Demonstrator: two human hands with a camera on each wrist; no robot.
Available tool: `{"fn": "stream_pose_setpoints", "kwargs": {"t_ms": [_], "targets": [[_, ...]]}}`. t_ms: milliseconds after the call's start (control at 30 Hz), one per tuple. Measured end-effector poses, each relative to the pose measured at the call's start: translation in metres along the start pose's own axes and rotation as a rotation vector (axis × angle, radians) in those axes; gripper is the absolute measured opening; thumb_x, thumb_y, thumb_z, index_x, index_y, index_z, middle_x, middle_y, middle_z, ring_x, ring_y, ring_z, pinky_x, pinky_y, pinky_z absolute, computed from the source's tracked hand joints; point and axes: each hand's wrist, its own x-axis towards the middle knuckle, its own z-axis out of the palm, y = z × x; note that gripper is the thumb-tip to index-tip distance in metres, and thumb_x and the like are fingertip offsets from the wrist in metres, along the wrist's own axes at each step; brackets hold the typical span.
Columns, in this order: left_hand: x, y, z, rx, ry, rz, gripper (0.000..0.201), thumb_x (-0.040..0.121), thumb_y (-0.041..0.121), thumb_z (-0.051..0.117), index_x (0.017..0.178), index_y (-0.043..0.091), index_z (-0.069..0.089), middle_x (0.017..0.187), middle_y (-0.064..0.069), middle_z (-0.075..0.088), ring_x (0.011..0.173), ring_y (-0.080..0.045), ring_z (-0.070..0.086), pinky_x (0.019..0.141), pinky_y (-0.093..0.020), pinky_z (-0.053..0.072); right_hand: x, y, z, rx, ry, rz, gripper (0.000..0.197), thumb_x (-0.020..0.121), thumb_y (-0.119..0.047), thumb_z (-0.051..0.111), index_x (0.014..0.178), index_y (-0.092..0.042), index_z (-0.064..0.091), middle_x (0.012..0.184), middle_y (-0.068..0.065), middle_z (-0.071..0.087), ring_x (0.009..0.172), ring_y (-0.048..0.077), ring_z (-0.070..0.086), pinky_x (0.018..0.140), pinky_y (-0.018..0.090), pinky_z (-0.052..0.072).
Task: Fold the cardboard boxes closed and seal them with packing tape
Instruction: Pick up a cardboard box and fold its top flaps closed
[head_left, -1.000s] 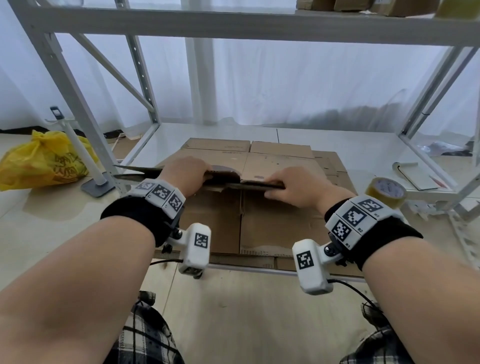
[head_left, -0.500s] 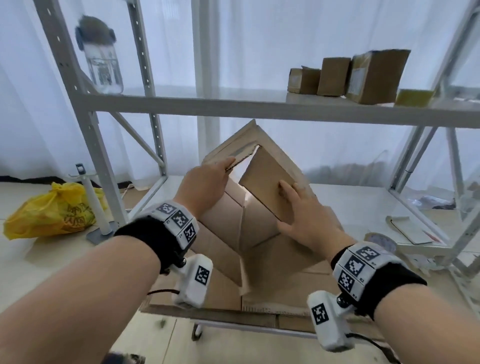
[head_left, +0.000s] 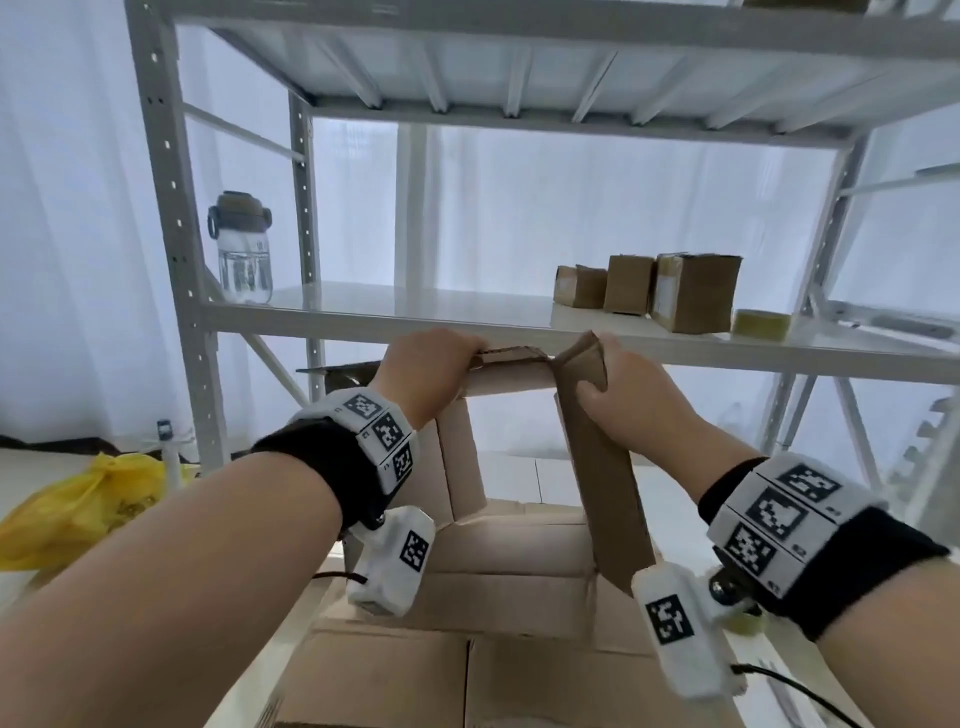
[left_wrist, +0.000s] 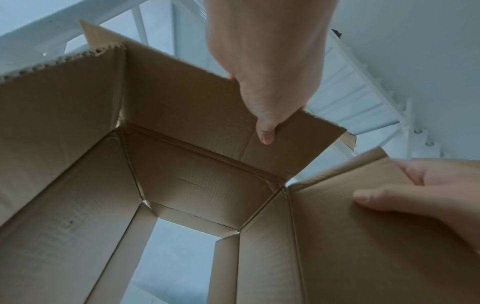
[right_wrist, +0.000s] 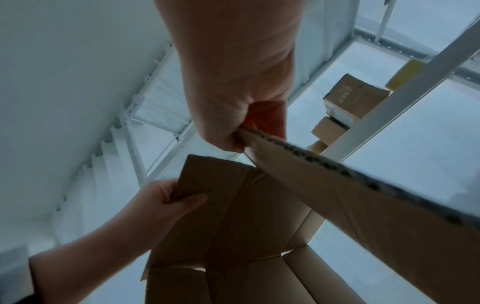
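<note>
Up went our cardboard box (head_left: 519, 525); a moment ago it sat lower and half open, and now it makes a square tube above the flat boxes (head_left: 467, 675). Our left hand (head_left: 426, 374) pinches the top flap, thumb inside, fingers over the far edge. Our right hand (head_left: 639, 400) grips the right flap, thumb on the near side.

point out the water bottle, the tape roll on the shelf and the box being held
water bottle (head_left: 243, 248): head view, on its clear body.
tape roll (head_left: 761, 323): head view, on its side.
cardboard box (head_left: 605, 483): head view, on its right panel.
</note>
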Motion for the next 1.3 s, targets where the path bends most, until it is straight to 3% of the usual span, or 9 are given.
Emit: {"fn": "stream_pose_setpoints", "kwargs": {"t_ms": [267,400,533,700,800,967,1100,1167,1300], "targets": [[-0.007,0.015,0.006,-0.131,-0.06,0.146,0.057,0.089,-0.005,0.039,0.131,0.031,0.051,0.12,0.003,0.061,0.108,-0.021,0.056,0.088,-0.031,0.043,-0.008,-0.008,-0.002,0.045,-0.087,-0.006,0.071,0.084,-0.007,0.049,0.147,-0.031,0.027,0.097,0.01,0.064,0.081,0.023,0.06,0.074,0.035,0.053],[-0.011,0.015,-0.006,-0.095,-0.025,0.168,0.056,0.09,-0.004,0.038,0.136,0.025,0.048,0.125,-0.003,0.06,0.114,-0.024,0.053,0.094,-0.033,0.04,-0.008,-0.018,-0.01,0.119,-0.084,0.011,0.043,0.086,-0.01,0.051,0.125,-0.028,0.051,0.081,-0.002,0.058,0.063,0.013,0.057,0.058,0.023,0.049],[0.005,0.028,-0.029,-0.114,0.132,0.211,0.042,0.09,0.0,0.048,0.125,0.02,0.057,0.111,-0.003,0.067,0.101,-0.026,0.059,0.088,-0.038,0.044,0.005,-0.041,-0.036,0.17,0.064,0.001,0.016,0.085,-0.017,0.052,0.101,-0.019,0.055,0.076,0.001,0.06,0.063,0.023,0.065,0.065,0.04,0.059],[0.036,0.03,-0.075,-0.035,0.197,0.269,0.037,0.091,0.002,0.047,0.117,0.023,0.062,0.103,0.002,0.068,0.096,-0.022,0.059,0.088,-0.035,0.039,0.02,-0.06,-0.071,0.301,0.194,0.074,0.011,0.082,-0.008,0.052,0.091,-0.011,0.058,0.072,0.002,0.055,0.061,0.026,0.065,0.061,0.045,0.06],[0.033,0.028,-0.084,-0.017,0.11,0.245,0.041,0.096,0.006,0.04,0.124,0.029,0.058,0.108,0.005,0.065,0.107,-0.02,0.053,0.092,-0.036,0.03,0.022,-0.06,-0.064,0.194,0.212,0.064,0.007,0.083,-0.007,0.055,0.086,-0.011,0.059,0.07,0.001,0.055,0.06,0.017,0.059,0.063,0.04,0.06],[0.011,0.03,-0.083,0.019,-0.036,0.204,0.041,0.098,0.02,0.042,0.137,0.033,0.044,0.13,0.004,0.052,0.122,-0.021,0.039,0.1,-0.04,0.023,0.023,-0.048,-0.039,-0.032,0.183,0.042,0.006,0.079,-0.005,0.054,0.075,-0.006,0.058,0.078,0.011,0.059,0.068,0.029,0.062,0.058,0.037,0.055],[-0.011,0.029,-0.09,-0.031,-0.076,0.199,0.05,0.097,0.043,0.043,0.144,0.029,0.033,0.143,0.001,0.036,0.13,-0.022,0.032,0.107,-0.039,0.022,0.02,-0.036,-0.035,0.006,0.27,0.139,0.007,0.082,-0.004,0.052,0.078,-0.003,0.058,0.071,0.008,0.055,0.07,0.026,0.055,0.048,0.025,0.032],[-0.02,0.032,-0.095,-0.117,-0.135,0.191,0.054,0.096,0.05,0.038,0.144,0.025,0.035,0.143,-0.001,0.038,0.13,-0.02,0.036,0.107,-0.037,0.027,0.021,-0.031,-0.04,0.08,0.326,0.217,0.008,0.082,-0.002,0.05,0.079,-0.002,0.058,0.07,0.006,0.051,0.072,0.025,0.054,0.056,0.028,0.039],[-0.029,0.047,-0.102,-0.349,-0.5,0.137,0.076,0.087,0.066,0.04,0.146,0.019,0.031,0.139,0.002,0.048,0.125,-0.015,0.047,0.099,-0.027,0.038,0.02,-0.03,-0.048,0.268,0.379,0.337,0.011,0.072,0.001,0.046,0.068,-0.009,0.051,0.073,0.011,0.059,0.077,0.033,0.065,0.073,0.045,0.058]]}}
